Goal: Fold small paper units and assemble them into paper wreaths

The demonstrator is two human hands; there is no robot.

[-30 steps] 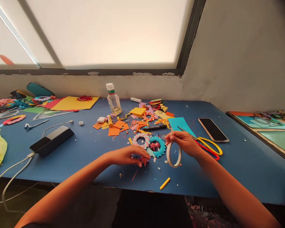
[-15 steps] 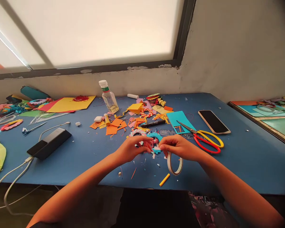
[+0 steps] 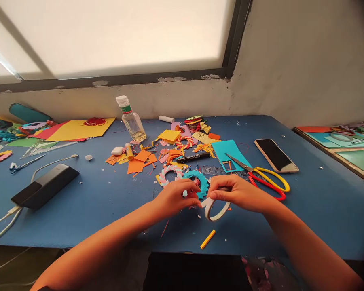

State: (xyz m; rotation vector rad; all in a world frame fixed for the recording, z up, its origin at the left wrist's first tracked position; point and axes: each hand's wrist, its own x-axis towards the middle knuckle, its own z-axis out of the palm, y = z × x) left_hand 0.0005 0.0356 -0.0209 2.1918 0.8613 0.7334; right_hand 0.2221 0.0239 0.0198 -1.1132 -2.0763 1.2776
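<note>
My right hand is closed on a roll of white tape, which hangs below its fingers. A short loose end of tape stretches from the roll to my left hand. The left fingers are curled, with the thumb tip at the tape end; its exact grip is partly hidden. Just behind the hands lie a turquoise folded-paper ring and a pink-and-white paper ring. Reddish and pale paper bits show by the left fingers.
Scissors lie right of the hands, beside a phone and turquoise paper. A black marker, orange scraps and a bottle stand or lie behind. A power bank with cables is left; a yellow strip lies near the front edge.
My hands have moved slightly toward me, off the turquoise ring, which now shows more fully. The tape roll has turned, and its loose end now reaches my left thumb. The view has shifted.
</note>
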